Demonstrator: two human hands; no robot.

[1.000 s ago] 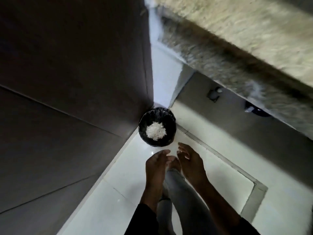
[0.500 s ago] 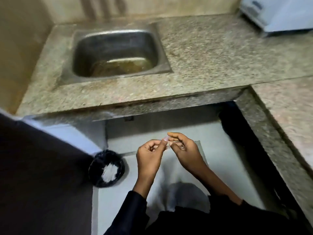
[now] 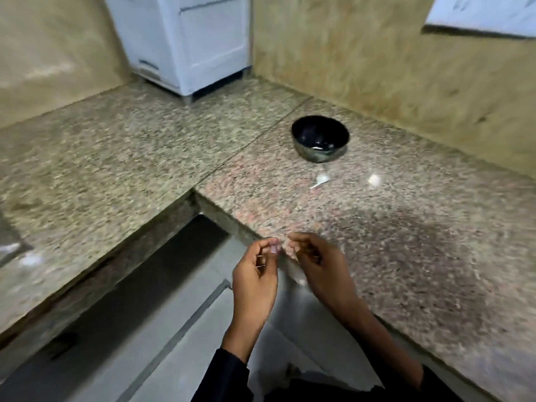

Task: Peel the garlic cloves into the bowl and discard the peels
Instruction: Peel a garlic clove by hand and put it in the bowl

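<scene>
granite counter (image 3: 406, 242) carries the black bowl (image 3: 320, 138), with two garlic cloves (image 3: 322, 179) lying just beside it. near the counter's edge, left hand (image 3: 255, 281) and right hand (image 3: 324, 268) curl loosely, apparently empty; blur hides any scrap.

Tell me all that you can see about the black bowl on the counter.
The black bowl is small, round and glossy; it looks ceramic or glazed. It stands upright on the speckled granite counter, near the beige wall, far from both hands. Something pale lies at its bottom, too blurred to name. Two small white pieces lie on the counter in front of it, apart from it. Nothing touches it but the counter.
</scene>
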